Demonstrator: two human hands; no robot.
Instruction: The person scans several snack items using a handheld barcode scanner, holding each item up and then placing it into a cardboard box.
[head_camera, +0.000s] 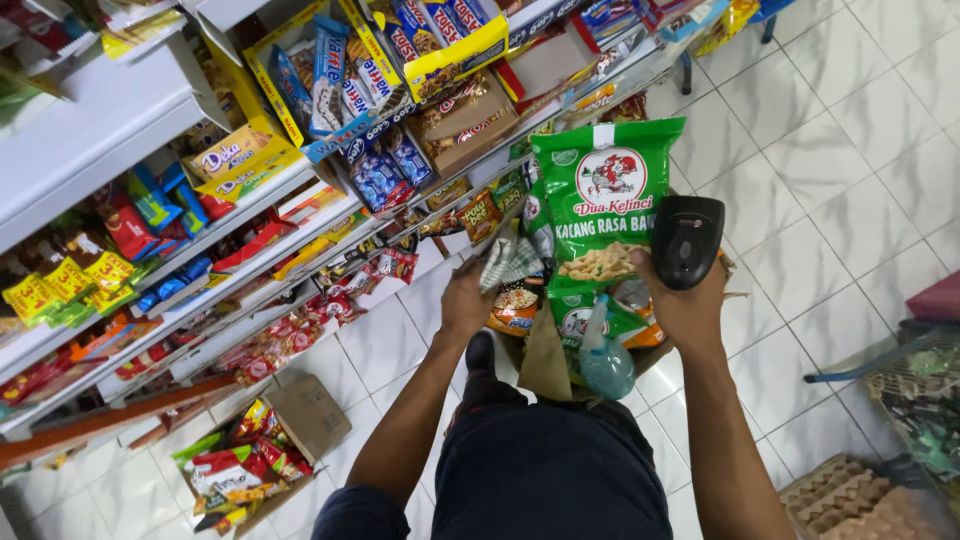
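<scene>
My right hand (685, 305) grips a black handheld scanner (687, 240) and also pinches the lower edge of a tall green snack bag (603, 205), holding the bag upright. My left hand (466, 303) clutches a green-and-white checked cloth (510, 262) beside an orange snack packet (516, 305). Below the bag lie more green packets and a small blue-green spray bottle (605, 362) in an open cardboard box (545, 362). My dark trousers (545, 470) fill the bottom centre.
White shelves (110, 125) packed with colourful snack packs run along the left. A cardboard box of red packets (240, 465) sits on the tiled floor (830, 160). Egg trays (850, 500) lie at the bottom right, beside a wire basket (920, 400).
</scene>
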